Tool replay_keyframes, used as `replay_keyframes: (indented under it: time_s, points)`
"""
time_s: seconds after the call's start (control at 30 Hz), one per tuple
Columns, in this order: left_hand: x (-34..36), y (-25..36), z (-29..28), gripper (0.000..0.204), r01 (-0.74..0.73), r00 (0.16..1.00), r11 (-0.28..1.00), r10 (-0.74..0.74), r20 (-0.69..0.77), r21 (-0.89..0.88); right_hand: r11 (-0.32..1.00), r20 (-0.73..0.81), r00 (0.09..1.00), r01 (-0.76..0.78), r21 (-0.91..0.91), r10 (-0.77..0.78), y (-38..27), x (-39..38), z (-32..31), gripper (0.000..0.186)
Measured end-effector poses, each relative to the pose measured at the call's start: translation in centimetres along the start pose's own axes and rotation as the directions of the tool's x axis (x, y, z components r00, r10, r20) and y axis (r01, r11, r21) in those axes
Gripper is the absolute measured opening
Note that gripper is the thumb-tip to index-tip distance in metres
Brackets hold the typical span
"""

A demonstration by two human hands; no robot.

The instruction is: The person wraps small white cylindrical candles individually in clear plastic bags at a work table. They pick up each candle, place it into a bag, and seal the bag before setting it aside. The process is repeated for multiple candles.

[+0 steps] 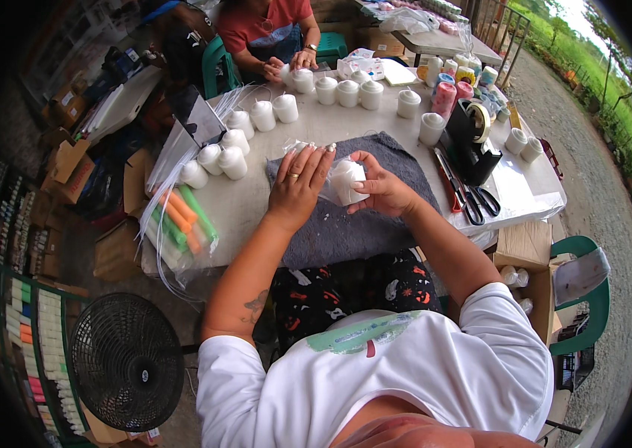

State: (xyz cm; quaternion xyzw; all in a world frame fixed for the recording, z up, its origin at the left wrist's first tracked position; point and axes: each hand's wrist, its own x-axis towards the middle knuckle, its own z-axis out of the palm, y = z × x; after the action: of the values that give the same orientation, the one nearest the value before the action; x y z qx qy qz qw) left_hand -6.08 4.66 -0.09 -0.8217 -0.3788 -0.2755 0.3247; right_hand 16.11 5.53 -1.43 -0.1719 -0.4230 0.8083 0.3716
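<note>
1 white candle, pinched by the right hand, is over the grey towel, inward from the table's near edge; beside it, the left hand extends straight fingers.

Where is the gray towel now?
In the head view, the gray towel lies mid-picture on the table, beneath the left hand and right hand, left of the black tape dispenser.
</note>
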Motion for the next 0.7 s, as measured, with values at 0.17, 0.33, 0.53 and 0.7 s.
replay_keyframes:
  time_s: [0.17, 0.33, 0.53, 0.7]
  points:
    - [-0.3, -1.4, 0.4, 0.054, 0.020, 1.000, 0.999, -0.021, -0.016, -0.035, 0.989, -0.235, 0.962, 0.120, -0.087, -0.138, 0.0, 0.3, 0.8, 0.062]
    - [-2.8, -1.7, 2.1, 0.052, 0.003, 1.000, 0.997, -0.001, 0.021, -0.083, 0.929, -0.096, 0.980, 0.130, -0.346, -0.173, -0.8, -1.2, -0.9, 0.059]
    - [-3.9, -2.5, 1.1, 0.050, 0.014, 0.996, 0.999, -0.011, 0.089, -0.034, 0.984, -0.045, 0.986, 0.164, 0.074, -0.161, -2.6, -1.5, -4.0, 0.064]
    - [-4.2, -2.7, 1.3, 0.049, 0.057, 0.997, 0.996, -0.053, 0.059, -0.063, 0.679, -0.320, 0.848, 0.062, -0.732, -0.422, -6.2, 6.5, -7.8, 0.083]
